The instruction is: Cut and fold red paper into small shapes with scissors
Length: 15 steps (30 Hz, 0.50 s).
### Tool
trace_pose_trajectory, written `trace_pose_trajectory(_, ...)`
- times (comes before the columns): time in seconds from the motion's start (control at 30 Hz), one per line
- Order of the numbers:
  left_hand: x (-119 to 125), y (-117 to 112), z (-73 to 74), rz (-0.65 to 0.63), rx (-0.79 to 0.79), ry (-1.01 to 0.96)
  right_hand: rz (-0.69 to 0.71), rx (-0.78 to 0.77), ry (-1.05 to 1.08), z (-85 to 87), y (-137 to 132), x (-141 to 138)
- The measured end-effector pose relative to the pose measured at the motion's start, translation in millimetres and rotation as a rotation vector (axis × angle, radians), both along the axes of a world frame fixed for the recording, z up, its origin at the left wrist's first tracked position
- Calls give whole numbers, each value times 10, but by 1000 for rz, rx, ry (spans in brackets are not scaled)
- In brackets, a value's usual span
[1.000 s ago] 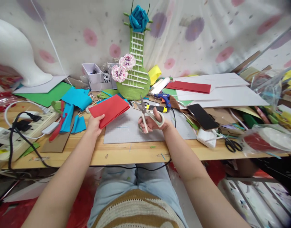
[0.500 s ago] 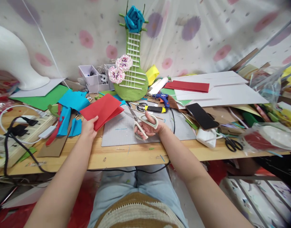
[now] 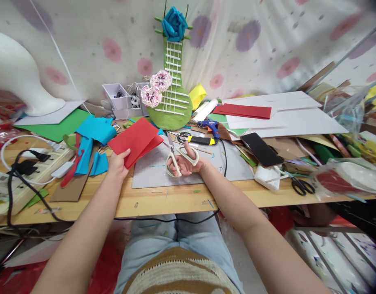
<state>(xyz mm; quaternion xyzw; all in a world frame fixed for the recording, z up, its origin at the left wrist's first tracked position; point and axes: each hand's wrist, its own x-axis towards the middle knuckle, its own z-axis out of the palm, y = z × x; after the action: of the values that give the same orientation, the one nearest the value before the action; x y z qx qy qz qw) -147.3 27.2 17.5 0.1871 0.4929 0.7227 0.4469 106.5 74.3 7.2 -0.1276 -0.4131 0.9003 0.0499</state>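
Note:
My left hand point(image 3: 118, 164) pinches the near corner of a folded red paper sheet point(image 3: 135, 139), held tilted just above the table's left-middle. My right hand point(image 3: 188, 163) grips white-handled scissors point(image 3: 175, 154) with fingers through the loops. The blades are spread and point up and left toward the red sheet's right edge. Both hands hover over a grey cutting mat point(image 3: 163, 165) on the wooden table point(image 3: 151, 200).
A green paper guitar with a blue rose point(image 3: 172, 81) stands behind the mat. Blue paper scraps point(image 3: 94, 139) and a power strip point(image 3: 28, 163) lie left. A glue gun point(image 3: 211, 127), black phone point(image 3: 260, 149), white sheets point(image 3: 283, 118) and black scissors point(image 3: 303, 187) lie right.
My right hand has moved left with the scissors and tilted them toward the red sheet, blades opening. The left hand with the sheet has shifted slightly.

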Motion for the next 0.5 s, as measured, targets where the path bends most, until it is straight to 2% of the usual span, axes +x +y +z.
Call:
trace_pose_trajectory(0.2, 68, -53, 20, -109, 83, -2, -5, 5, 87, 6, -27, -22)
trace_pose_trajectory(0.33, 71, -49, 9, -77, 97, -2, -7, 33, 83, 3, -16, 26)
trace_pose_trajectory(0.5, 66, -35, 18, -68, 121, -19, 68, 65, 68, 3, -27, 35)
